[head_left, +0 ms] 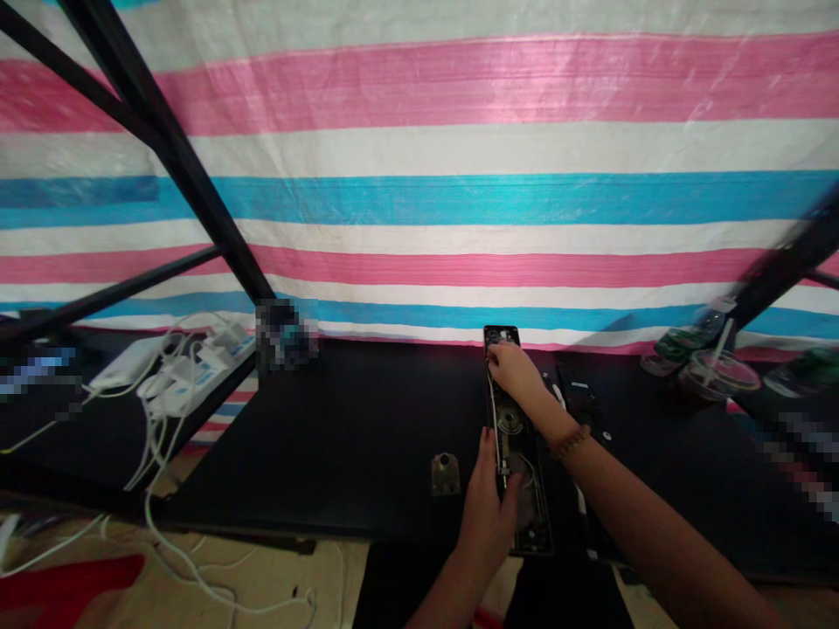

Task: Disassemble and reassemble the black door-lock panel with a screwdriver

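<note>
The left hand (488,498), thumb and fingers parted, clasps the black casing (539,489) at eight o'clock, while the right hand (509,362) curls at twelve, its hold unclear.

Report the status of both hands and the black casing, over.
Left hand on open black casing, near half. Right hand toward far end, grip unclear. Small block apart, left of casing.

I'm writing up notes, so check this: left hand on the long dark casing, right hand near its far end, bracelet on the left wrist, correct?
Not quite: the head view shows the bracelet on the right wrist. The left hand is on the long dark casing and the right hand near its far end.
</note>
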The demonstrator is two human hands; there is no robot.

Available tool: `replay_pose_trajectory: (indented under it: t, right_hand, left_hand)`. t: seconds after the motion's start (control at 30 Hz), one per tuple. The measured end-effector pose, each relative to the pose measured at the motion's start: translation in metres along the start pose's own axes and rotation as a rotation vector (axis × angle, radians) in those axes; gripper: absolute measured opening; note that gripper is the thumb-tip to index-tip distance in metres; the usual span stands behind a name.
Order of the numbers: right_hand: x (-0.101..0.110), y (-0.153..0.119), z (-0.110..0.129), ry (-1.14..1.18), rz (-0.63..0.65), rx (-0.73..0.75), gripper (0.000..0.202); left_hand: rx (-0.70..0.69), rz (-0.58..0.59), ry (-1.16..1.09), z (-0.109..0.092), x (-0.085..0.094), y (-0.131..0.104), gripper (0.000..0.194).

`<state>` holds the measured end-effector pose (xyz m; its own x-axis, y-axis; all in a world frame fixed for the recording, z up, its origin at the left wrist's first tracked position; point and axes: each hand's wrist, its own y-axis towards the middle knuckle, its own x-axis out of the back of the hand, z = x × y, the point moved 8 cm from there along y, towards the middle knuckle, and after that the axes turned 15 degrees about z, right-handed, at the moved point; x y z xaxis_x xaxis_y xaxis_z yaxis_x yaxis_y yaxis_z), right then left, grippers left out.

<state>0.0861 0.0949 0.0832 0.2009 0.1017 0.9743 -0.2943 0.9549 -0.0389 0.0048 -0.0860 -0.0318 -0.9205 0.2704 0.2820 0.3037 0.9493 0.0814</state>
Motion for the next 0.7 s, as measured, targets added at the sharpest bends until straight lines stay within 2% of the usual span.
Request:
replay_pose_trajectory:
  t: [0.27,0.43,0.53,0.63,0.7]
  right_hand:
    - [-0.002,-0.004,-0.002,0.068,-0.069,0.018,0.021]
    - [0.002,-0.013,-0.003,0.159,-0.142,0.046,0.021]
    - [0.011,-0.035,-0.034,0.221,-0.225,-0.011,0.026]
    - [0.017,-0.074,-0.09,0.259,-0.31,-0.178,0.036]
    - [0.012,-0.102,-0.123,0.272,-0.3,-0.273,0.036]
  left_hand:
    - [0.002,-0.008,-0.061,0.0,0.002,0.001,0.062]
    - [-0.01,-0.032,-0.023,-0.003,0.008,0.002,0.056]
    - [-0.029,-0.066,-0.015,-0.006,0.013,0.003,0.051]
    - [-0.027,-0.068,-0.01,-0.007,0.016,0.005,0.047]
    - [-0.016,-0.058,0.002,-0.007,0.016,0.006,0.047]
